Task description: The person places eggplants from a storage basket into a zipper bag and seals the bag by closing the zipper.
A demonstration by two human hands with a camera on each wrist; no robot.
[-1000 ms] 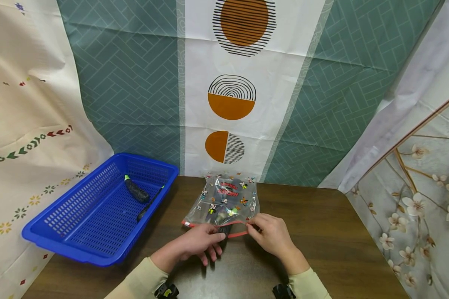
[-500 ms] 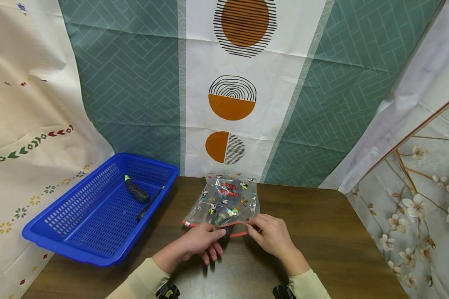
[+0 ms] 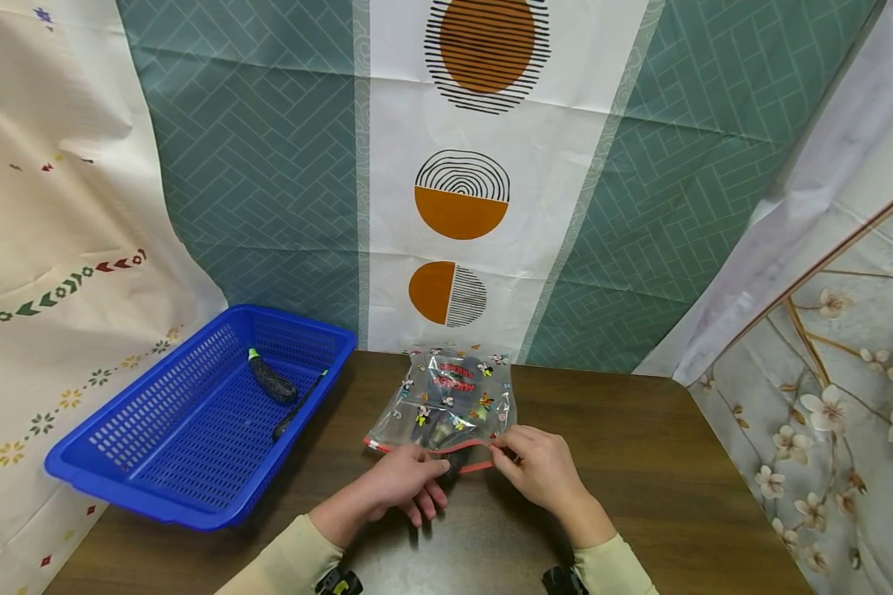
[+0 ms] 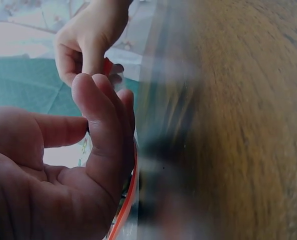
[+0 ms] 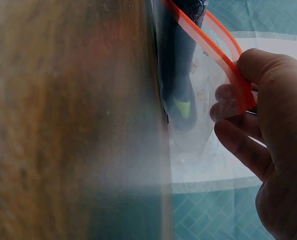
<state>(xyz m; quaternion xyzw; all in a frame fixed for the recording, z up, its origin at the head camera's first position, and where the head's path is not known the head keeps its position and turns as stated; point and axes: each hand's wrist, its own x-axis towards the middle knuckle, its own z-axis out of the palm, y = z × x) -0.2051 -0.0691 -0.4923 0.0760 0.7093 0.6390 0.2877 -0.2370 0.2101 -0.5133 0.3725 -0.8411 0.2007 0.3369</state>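
A clear zip bag (image 3: 461, 384) with cartoon prints and a red zip edge lies on the table, its mouth facing me. My right hand (image 3: 539, 463) pinches the bag's rim near its right corner; in the right wrist view the orange-red zip strip (image 5: 208, 45) runs between thumb and fingers. The dark end of an eggplant (image 3: 456, 463) sticks out of the mouth, its other end inside. My left hand (image 3: 394, 487) holds that end between thumb and index finger, the other fingers loosely bent below. Another dark eggplant with a green tip (image 5: 182, 107) shows through the plastic.
On the left stands a blue plastic basket (image 3: 112, 500) with two dark eggplants inside, one with a green end (image 3: 271, 378). A patterned cloth (image 3: 461, 273) hangs behind the wooden table (image 3: 625, 446). Flowered fabric borders the right side.
The eggplant has slid a little deeper into the bag, its pale green end shifting away and right. My left hand has followed slightly rightward. The right hand keeps its pinch in place.
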